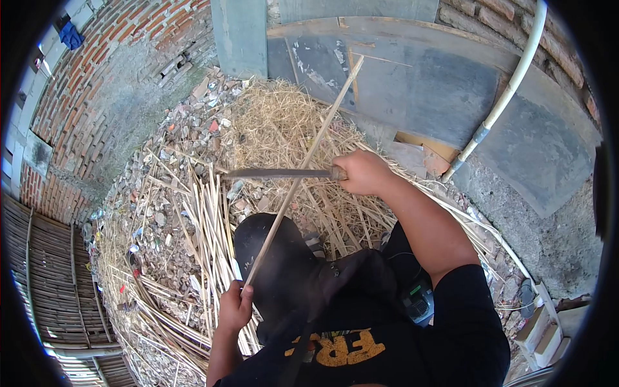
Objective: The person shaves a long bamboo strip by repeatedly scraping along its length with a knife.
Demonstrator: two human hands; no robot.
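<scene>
My left hand (236, 307) is closed round the lower end of a long pale bamboo strip (316, 143), which slants up and away to the right across my dark-clad knee (264, 238). In my right hand (363, 173) is the handle of a machete (277, 173). Its long dark blade points left and crosses the strip about midway; whether blade and strip touch I cannot tell. Beside my left knee lies a bundle of similar split bamboo strips (206, 222). A heap of fine straw-like shavings (271, 126) spreads beyond the blade.
Rubble (158, 216) covers the ground to the left, below a brick wall (84, 116). Grey panels (419, 84) lean at the back, with a pale pipe (509, 90) in front. A bamboo slat screen (55, 277) stands at far left. Small wooden steps (541, 335) are at lower right.
</scene>
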